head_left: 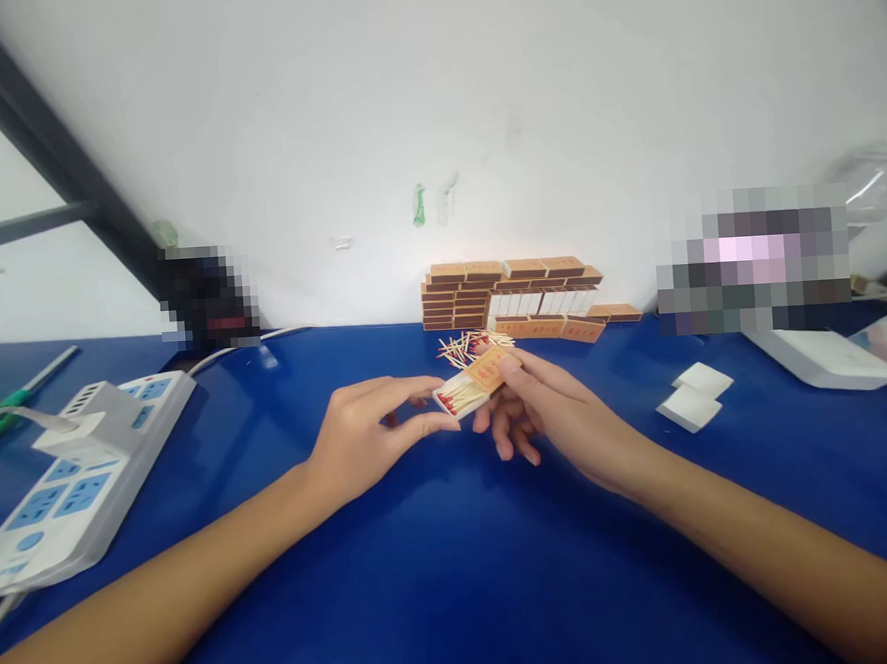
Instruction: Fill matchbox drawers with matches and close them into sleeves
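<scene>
A matchbox [465, 392] hangs tilted over the blue table, its white tray slid partly out to the left and showing red-tipped matches. My left hand [370, 425] grips the tray's outer end between thumb and fingers. The orange printed sleeve [494, 368] is pinched by my right hand [549, 406], whose lower fingers curl loosely beneath it. Just behind the box lies a loose pile of matches [456, 349], partly hidden by it. Farther back, a stack of matchboxes [457, 306] stands against the wall, with several boxes lying flat on top.
On the left of the blue table [444, 582] lies a white power strip [115, 492] with a plug and cables. Two small white trays [693, 409] rest on the right, near a white block [828, 359]. Blurred objects stand at both back corners.
</scene>
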`<control>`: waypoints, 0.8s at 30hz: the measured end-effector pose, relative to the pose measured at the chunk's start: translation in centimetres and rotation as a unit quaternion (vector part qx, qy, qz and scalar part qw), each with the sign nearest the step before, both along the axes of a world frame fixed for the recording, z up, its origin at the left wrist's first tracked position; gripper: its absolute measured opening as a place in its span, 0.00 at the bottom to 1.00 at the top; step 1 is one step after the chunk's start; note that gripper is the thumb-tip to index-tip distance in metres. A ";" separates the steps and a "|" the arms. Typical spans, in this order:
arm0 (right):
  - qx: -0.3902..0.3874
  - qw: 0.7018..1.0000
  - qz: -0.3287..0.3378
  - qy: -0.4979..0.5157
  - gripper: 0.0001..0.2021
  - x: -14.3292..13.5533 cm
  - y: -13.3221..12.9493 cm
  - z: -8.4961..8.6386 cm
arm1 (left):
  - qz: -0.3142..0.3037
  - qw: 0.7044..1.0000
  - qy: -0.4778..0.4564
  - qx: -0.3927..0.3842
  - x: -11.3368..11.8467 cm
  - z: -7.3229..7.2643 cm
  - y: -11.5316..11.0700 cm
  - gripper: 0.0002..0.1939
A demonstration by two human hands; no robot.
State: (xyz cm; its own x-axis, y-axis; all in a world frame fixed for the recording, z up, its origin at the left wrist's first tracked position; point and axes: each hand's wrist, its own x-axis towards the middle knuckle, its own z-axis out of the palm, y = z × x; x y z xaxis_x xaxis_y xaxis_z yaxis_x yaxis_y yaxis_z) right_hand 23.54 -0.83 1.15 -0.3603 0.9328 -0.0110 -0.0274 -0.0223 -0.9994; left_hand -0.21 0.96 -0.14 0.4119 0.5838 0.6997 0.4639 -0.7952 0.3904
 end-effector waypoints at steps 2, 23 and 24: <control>-0.023 0.999 -0.019 0.024 0.19 -0.2 0.0 -0.2 | -0.003 0.999 -0.020 -0.035 0.2 0.3 -0.2 0.16; 0.039 0.999 -0.022 -0.024 0.36 -2.0 -2.4 -1.0 | -0.014 0.988 -0.079 -0.130 0.5 0.7 -0.5 0.20; 0.039 0.998 -0.006 -0.040 0.37 -2.0 -2.7 -1.0 | -0.026 0.989 -0.072 -0.125 0.4 0.6 -0.4 0.23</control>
State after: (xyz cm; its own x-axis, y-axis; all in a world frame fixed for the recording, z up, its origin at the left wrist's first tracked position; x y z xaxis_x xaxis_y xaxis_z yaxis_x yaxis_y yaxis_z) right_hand 21.55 -3.48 0.11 -0.3503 0.9360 0.0335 0.0533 0.0557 -0.9970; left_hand 0.19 0.53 0.46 0.3526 0.7266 0.5896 0.3495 -0.6868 0.6374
